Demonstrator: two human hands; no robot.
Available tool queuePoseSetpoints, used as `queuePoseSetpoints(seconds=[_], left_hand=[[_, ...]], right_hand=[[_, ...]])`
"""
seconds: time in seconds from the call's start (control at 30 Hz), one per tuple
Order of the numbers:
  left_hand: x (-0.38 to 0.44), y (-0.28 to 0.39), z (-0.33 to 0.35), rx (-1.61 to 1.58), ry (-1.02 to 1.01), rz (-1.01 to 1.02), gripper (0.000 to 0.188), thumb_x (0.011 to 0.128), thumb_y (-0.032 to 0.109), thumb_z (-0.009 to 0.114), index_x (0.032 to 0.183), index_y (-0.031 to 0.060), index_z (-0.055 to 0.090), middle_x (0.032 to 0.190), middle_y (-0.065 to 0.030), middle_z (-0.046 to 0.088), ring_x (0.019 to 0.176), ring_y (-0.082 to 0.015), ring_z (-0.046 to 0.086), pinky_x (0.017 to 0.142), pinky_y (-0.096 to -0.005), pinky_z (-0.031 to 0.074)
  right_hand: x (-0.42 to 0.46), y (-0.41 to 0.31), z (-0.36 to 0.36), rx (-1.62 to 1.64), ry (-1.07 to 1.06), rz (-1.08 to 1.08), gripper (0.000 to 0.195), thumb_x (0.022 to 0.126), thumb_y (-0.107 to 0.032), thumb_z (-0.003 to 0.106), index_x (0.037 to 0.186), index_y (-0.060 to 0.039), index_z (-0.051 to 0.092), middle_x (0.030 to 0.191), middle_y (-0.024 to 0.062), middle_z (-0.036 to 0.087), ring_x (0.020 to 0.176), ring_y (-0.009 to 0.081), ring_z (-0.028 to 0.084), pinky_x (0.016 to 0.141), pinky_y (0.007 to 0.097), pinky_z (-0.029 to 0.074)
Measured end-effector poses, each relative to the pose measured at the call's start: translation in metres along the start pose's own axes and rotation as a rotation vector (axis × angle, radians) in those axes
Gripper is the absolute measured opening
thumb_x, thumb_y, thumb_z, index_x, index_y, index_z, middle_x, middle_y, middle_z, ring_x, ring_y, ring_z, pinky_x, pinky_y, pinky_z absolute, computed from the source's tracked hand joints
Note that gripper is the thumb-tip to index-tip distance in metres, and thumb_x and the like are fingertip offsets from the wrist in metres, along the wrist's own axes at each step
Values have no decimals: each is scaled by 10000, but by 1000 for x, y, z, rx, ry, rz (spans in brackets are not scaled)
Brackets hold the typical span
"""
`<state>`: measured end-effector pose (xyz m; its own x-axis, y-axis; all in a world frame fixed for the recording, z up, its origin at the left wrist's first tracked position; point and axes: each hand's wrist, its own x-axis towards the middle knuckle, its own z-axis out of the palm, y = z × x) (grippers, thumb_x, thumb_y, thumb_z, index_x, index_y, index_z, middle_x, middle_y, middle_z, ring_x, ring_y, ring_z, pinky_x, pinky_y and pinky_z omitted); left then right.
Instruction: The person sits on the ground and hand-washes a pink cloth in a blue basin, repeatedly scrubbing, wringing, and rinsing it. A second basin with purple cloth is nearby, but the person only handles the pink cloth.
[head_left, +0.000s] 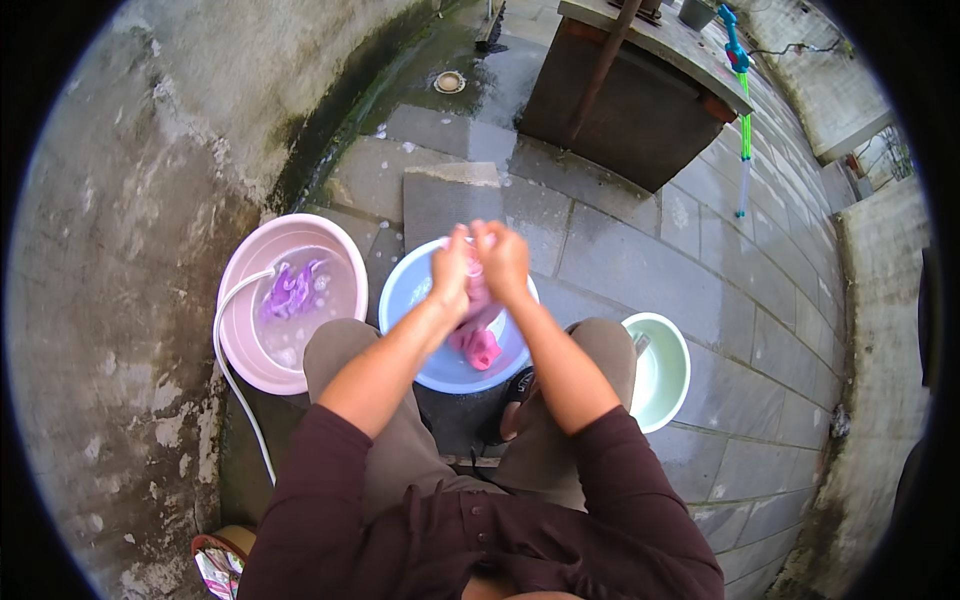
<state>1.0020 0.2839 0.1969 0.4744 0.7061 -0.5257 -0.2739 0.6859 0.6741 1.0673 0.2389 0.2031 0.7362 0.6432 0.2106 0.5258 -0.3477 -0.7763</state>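
Note:
Above a blue plastic basin (399, 294) between my knees, my left hand (451, 271) and my right hand (504, 259) grip a bunched pink cloth (480, 346). Both hands are blurred and close together at the basin's far side. The cloth hangs down from them, its lower end over or in the basin; which of the two I cannot tell. To the left stands a pink plastic basin (238, 330) of cloudy, sudsy water. A purple cloth (291, 291) lies in that water, and a white hose (222, 352) runs over the rim.
A pale green basin (667, 375) stands by my right knee. Behind the blue basin lies a ridged slab (450, 202) on wet stone paving (622, 247). A stone-topped block (622, 97) stands ahead, a blue and green water toy (744, 112) at its corner. A stained wall (142, 225) rises at left.

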Motion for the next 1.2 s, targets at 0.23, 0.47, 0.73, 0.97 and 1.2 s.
queuePoseSetpoints(seconds=[0.23,0.47,0.73,0.97,1.2], left_hand=[[48,14,-46,57,-78,122,351,914,312,521,616,139,453,583,16,470,504,-114,485,432,-276,383],[-14,-2,6,71,8,-44,236,895,296,569,770,97,549,632,38,491,577,-83,504,501,-259,425],[49,15,-40,39,-86,41,396,910,359,519,579,159,435,543,-1,460,464,-123,453,427,-290,383],[-6,-7,-4,-2,-122,-101,203,927,293,516,921,103,588,821,-26,618,726,-135,614,652,-282,509],[34,5,-34,-87,-88,-103,299,927,322,515,687,148,478,642,18,491,548,-117,481,501,-278,417]], right_hand=[[-43,-28,8,96,-42,-307,312,849,-353,556,735,-67,605,686,192,604,645,401,590,579,482,456],[13,10,-8,12,51,47,355,855,-337,559,669,-34,567,650,208,587,634,419,577,548,483,437],[-69,-48,-3,22,-179,-412,197,769,-265,641,719,-78,608,690,157,610,629,360,605,579,430,484],[7,9,-1,-93,3,33,350,845,-357,556,688,-46,592,688,196,612,638,395,596,570,468,470],[-40,-21,1,2,-105,-303,336,839,-359,554,714,-53,610,706,189,624,635,388,607,578,464,485]])
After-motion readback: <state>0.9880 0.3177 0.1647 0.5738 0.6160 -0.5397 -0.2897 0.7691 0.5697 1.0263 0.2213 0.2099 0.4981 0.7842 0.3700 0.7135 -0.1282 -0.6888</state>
